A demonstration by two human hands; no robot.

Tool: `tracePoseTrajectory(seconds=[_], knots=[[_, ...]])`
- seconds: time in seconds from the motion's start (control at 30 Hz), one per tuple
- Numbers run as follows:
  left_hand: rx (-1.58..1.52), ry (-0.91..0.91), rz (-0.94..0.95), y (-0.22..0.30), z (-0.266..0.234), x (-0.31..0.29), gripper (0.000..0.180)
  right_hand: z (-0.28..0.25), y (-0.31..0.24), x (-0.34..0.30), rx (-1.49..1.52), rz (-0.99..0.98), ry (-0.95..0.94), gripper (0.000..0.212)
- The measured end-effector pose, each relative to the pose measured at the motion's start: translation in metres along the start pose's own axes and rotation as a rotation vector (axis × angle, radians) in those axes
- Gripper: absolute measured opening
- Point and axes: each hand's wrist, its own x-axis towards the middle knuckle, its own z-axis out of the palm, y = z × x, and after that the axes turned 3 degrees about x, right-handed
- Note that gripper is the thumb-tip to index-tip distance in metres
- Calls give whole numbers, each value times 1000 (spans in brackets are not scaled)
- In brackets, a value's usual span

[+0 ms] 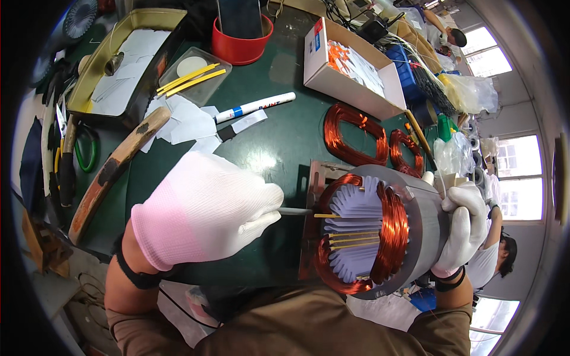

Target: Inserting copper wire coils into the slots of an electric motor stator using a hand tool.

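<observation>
My left hand (217, 204), in a white glove with a pink cuff, is closed round a thin grey flat tool (295, 211). The tool's far end reaches the slots of a motor stator (424, 207), beside a protruding yellow strip (322, 216). White paper liners (356, 204) fill the stator's bore, and more yellow strips (354, 240) lie along the slots. Copper windings (393, 237) loop out at the stator's ends. Gloved too, my right hand (464, 228) is curled against the stator's right end and grips it; its fingertips are partly hidden.
A metal bracket (319, 178) stands by the stator. Loose copper coils (344, 142) lie behind it, near a cardboard box (356, 89). A wooden bar (113, 172), paper pieces (184, 121), a marker (255, 107), a metal tin (127, 35) and a red bowl (240, 50) occupy the green table. Other people are at right.
</observation>
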Motion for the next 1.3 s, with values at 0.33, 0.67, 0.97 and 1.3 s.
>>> tracePoseTrajectory(seconds=[0.33,0.67,0.97,1.3], knots=[[68,3,28,3,-2,3,25,-6,6,1,-42,-59,-36,26],[11,3,32,-5,10,2,30,-6,10,-1,42,-40,-39,28],[-105,26,3,-10,20,2,36,-5,9,-1,36,-13,-35,28],[-132,-11,-10,-11,19,2,38,-3,7,-2,3,-15,-13,27]])
